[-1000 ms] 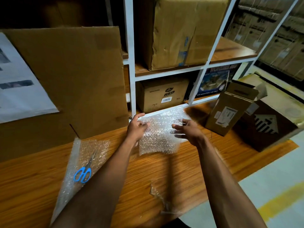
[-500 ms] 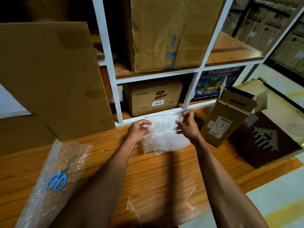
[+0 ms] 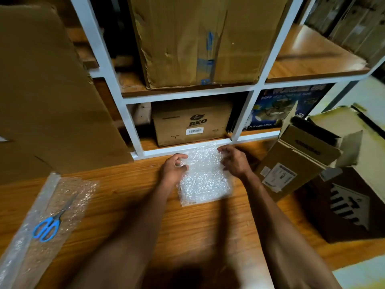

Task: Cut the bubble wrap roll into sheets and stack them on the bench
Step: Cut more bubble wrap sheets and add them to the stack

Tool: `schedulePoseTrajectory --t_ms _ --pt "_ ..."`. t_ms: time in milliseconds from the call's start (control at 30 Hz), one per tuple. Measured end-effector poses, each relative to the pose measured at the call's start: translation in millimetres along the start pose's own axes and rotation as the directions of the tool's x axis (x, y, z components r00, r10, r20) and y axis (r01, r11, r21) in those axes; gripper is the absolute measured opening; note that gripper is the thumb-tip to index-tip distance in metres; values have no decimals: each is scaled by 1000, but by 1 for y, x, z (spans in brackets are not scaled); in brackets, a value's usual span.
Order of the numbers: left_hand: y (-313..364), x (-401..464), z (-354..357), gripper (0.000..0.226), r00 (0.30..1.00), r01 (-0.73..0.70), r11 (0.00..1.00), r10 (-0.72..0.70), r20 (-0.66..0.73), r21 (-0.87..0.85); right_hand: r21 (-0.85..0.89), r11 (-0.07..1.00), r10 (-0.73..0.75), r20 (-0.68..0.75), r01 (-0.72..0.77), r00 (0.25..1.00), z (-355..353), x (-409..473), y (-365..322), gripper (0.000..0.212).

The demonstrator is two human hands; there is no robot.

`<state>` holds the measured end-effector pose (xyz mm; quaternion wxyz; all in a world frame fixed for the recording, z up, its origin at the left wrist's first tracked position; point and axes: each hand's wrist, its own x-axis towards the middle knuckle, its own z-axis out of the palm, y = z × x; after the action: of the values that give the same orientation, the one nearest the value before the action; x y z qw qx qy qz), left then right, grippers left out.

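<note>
A cut bubble wrap sheet (image 3: 205,181) lies flat on the wooden bench (image 3: 187,226), close to the white shelf frame. My left hand (image 3: 174,168) pinches its left edge between thumb and fingers. My right hand (image 3: 234,161) holds the upper right edge with curled fingers. The remaining bubble wrap length (image 3: 39,222) stretches along the bench at the far left. Blue-handled scissors (image 3: 45,227) lie on top of it, away from both hands.
A white shelf rack (image 3: 133,130) with cardboard boxes stands right behind the sheet. A large flat cardboard panel (image 3: 48,97) leans at the back left. An open carton (image 3: 295,161) and a dark box (image 3: 350,207) crowd the bench's right end.
Both hands have carried the sheet away from me and lowered it flat onto the bench by the shelf frame. The scissors and the long strip have stayed put.
</note>
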<state>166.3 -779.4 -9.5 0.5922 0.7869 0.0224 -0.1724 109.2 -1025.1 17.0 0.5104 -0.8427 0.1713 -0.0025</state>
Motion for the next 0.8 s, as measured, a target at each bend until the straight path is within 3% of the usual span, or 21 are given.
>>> schedulePoseTrajectory --t_ms 300,467,667,733,800 --pt "-10 19 7 46 990 11 985 14 -142 174 -192 974 -138 -66 123 988 15 30 27 50" --pt "-12 22 9 41 988 2 990 20 -155 141 -305 943 -173 -117 130 978 24 37 40 57" --pt "-12 21 15 42 965 -51 964 114 -235 259 -554 823 -249 -153 126 956 37 25 34 64" --pt "-16 15 17 44 936 -86 900 220 -275 426 -641 747 -308 -99 176 946 45 18 32 64" --pt "-21 7 21 51 894 -170 734 396 -211 657 -692 681 -341 -11 239 940 55 12 31 59"
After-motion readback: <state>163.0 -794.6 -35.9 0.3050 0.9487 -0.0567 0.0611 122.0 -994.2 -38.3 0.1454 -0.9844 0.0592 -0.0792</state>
